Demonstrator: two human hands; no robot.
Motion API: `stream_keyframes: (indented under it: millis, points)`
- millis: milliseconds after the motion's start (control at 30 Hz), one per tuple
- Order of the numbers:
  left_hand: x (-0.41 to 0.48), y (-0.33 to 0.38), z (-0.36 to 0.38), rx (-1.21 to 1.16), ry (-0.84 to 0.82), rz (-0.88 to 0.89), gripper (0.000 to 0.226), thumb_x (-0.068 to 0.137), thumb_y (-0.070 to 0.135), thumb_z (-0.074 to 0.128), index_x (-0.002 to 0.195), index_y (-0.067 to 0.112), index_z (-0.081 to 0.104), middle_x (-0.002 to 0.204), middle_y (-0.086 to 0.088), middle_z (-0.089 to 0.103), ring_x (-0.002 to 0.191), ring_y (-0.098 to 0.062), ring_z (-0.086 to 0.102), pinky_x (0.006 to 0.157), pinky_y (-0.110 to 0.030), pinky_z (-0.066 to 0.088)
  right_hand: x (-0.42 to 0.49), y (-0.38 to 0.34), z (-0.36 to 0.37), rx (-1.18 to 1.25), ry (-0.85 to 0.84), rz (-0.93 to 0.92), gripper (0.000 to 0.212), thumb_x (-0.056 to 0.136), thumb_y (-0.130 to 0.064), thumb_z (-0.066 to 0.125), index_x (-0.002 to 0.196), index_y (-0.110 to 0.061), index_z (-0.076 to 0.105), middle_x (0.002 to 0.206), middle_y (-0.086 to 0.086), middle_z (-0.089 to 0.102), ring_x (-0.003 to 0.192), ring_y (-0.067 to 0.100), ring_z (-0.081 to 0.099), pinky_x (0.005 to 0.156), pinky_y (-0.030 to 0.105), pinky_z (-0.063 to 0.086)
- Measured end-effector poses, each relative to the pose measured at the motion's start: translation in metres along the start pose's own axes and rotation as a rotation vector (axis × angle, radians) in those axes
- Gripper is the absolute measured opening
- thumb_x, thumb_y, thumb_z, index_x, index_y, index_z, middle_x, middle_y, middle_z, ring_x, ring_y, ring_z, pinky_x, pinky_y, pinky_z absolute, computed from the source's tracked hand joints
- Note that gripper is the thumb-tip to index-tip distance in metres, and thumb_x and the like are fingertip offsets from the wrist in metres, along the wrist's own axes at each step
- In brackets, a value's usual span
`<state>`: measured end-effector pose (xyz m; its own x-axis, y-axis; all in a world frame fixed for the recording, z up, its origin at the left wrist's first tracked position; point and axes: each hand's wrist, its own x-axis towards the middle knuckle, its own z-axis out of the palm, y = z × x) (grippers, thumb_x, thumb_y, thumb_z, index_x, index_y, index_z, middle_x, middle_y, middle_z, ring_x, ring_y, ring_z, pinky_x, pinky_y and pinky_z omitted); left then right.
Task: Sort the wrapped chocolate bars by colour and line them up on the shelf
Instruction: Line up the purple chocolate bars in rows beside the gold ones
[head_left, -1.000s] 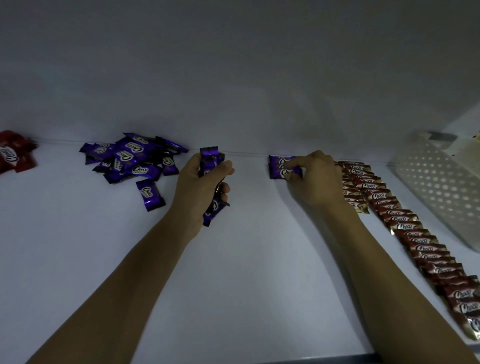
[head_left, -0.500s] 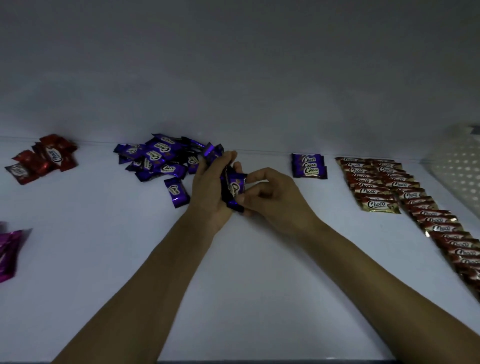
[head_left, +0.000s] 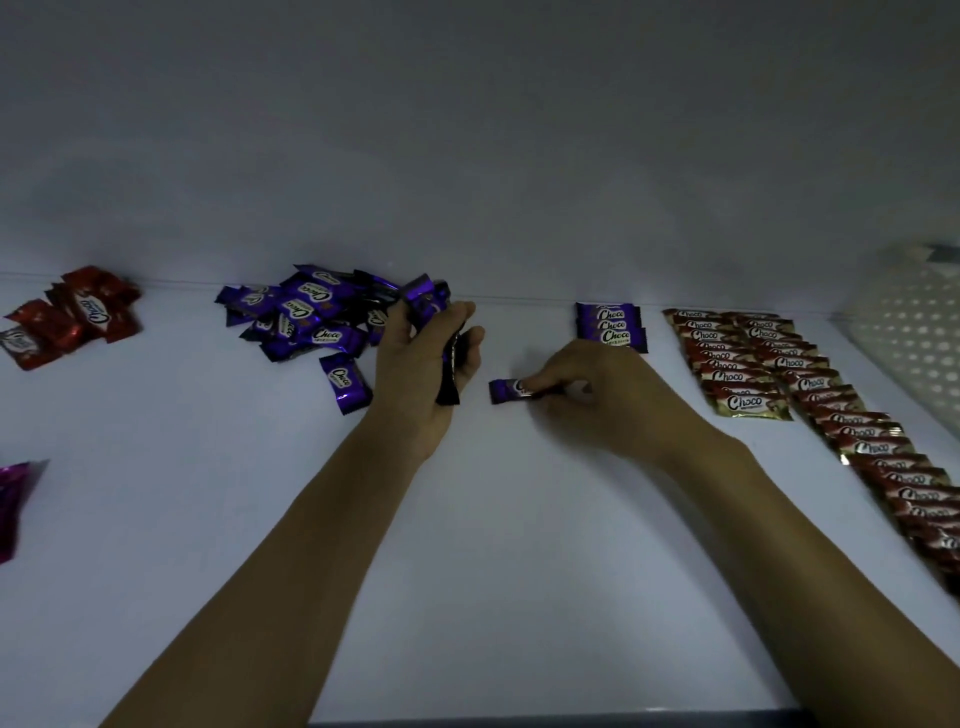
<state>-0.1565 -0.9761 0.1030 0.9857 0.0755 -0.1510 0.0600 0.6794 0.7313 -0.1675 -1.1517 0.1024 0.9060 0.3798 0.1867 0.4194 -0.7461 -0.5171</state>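
Purple foil with white "Choco" lettering marks the loose heap (head_left: 306, 317). The same purple shows on the single bar (head_left: 505, 391) pinched in my right hand (head_left: 587, 400), on the bundle (head_left: 423, 304) gripped in my left hand (head_left: 415, 379), and on the short row (head_left: 610, 330) at the back. The long rows (head_left: 769, 364) are reddish brown with gold edges. The far-left bars (head_left: 78, 317) are red, and the wrapper (head_left: 13, 499) at the left edge is magenta. The shelf (head_left: 467, 545) is plain white; the basket (head_left: 914, 332) is white, dotted with holes.
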Motion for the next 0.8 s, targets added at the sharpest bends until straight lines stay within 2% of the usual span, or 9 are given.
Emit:
stream_keyframes:
  millis: [100, 200, 300, 367, 433, 500, 600, 733, 800]
  points:
    - [-0.001, 0.000, 0.001, 0.051, -0.011, 0.015, 0.013, 0.093, 0.004, 0.055, 0.101, 0.015, 0.055, 0.085, 0.000, 0.062, 0.060, -0.006, 0.061, 0.050, -0.015, 0.048, 0.002, 0.002, -0.004, -0.031, 0.056, 0.054, 0.023, 0.086, -0.014, 0.065, 0.108, -0.021, 0.071, 0.104, -0.001, 0.066, 0.093, 0.017, 0.061, 0.084, 0.039, 0.050]
    - [-0.003, 0.001, 0.000, 0.073, -0.018, 0.018, 0.014, 0.093, 0.005, 0.055, 0.101, 0.017, 0.056, 0.085, 0.000, 0.062, 0.058, -0.006, 0.060, 0.046, -0.014, 0.044, 0.003, 0.004, -0.002, -0.091, 0.167, 0.119, 0.026, 0.090, -0.024, 0.061, 0.115, -0.021, 0.065, 0.098, -0.002, 0.062, 0.089, 0.014, 0.057, 0.080, 0.031, 0.047]
    - [-0.004, 0.002, 0.002, 0.073, -0.028, 0.017, 0.017, 0.093, 0.005, 0.054, 0.102, 0.020, 0.056, 0.084, 0.000, 0.061, 0.055, -0.006, 0.055, 0.042, -0.013, 0.039, 0.005, 0.006, 0.006, -0.141, 0.085, 0.124, 0.030, 0.093, -0.030, 0.057, 0.121, -0.023, 0.063, 0.095, 0.001, 0.055, 0.087, 0.015, 0.053, 0.075, 0.026, 0.040]
    - [-0.005, 0.003, 0.002, 0.070, -0.030, 0.017, 0.016, 0.093, 0.005, 0.054, 0.101, 0.019, 0.055, 0.083, 0.000, 0.060, 0.053, -0.005, 0.053, 0.041, -0.013, 0.037, 0.010, 0.009, 0.006, -0.197, -0.001, 0.123, 0.026, 0.092, -0.031, 0.058, 0.115, -0.026, 0.067, 0.093, 0.002, 0.051, 0.088, 0.020, 0.054, 0.076, 0.029, 0.041]
    - [-0.005, 0.002, 0.001, 0.071, -0.032, 0.012, 0.015, 0.093, 0.006, 0.055, 0.101, 0.019, 0.055, 0.082, 0.001, 0.060, 0.052, -0.004, 0.052, 0.039, -0.013, 0.036, 0.012, 0.013, -0.004, -0.203, -0.004, 0.183, 0.010, 0.086, -0.031, 0.065, 0.095, -0.030, 0.070, 0.091, 0.000, 0.056, 0.087, 0.021, 0.056, 0.079, 0.033, 0.046]
    - [-0.004, 0.002, 0.000, 0.069, -0.022, 0.006, 0.016, 0.093, 0.006, 0.056, 0.102, 0.019, 0.055, 0.081, 0.002, 0.061, 0.051, -0.004, 0.052, 0.039, -0.013, 0.036, 0.011, 0.023, -0.016, -0.245, 0.096, 0.234, 0.007, 0.081, -0.026, 0.069, 0.081, -0.032, 0.065, 0.088, 0.001, 0.060, 0.089, 0.025, 0.058, 0.079, 0.038, 0.047]
    - [-0.003, 0.001, 0.001, 0.082, -0.027, 0.011, 0.015, 0.093, 0.007, 0.055, 0.103, 0.019, 0.055, 0.080, 0.002, 0.062, 0.050, -0.004, 0.052, 0.039, -0.013, 0.035, 0.004, 0.041, -0.032, -0.382, 0.251, 0.328, 0.011, 0.081, -0.024, 0.069, 0.093, -0.025, 0.071, 0.096, 0.008, 0.061, 0.095, 0.029, 0.057, 0.082, 0.037, 0.044]
    - [-0.005, -0.001, 0.004, 0.078, -0.087, 0.014, 0.008, 0.096, 0.015, 0.051, 0.097, 0.021, 0.056, 0.075, 0.003, 0.062, 0.047, -0.004, 0.048, 0.034, -0.013, 0.031, 0.004, 0.052, -0.035, -0.361, 0.316, 0.363, 0.019, 0.082, -0.028, 0.070, 0.101, -0.025, 0.072, 0.106, 0.012, 0.060, 0.101, 0.031, 0.055, 0.085, 0.038, 0.041]
    - [-0.006, -0.002, 0.005, 0.099, -0.133, 0.019, 0.012, 0.098, 0.017, 0.047, 0.099, 0.022, 0.059, 0.070, 0.005, 0.063, 0.045, -0.005, 0.047, 0.033, -0.013, 0.030, 0.006, 0.053, -0.032, -0.353, 0.342, 0.341, 0.021, 0.082, -0.026, 0.070, 0.102, -0.024, 0.072, 0.107, 0.013, 0.059, 0.100, 0.032, 0.055, 0.084, 0.038, 0.040]
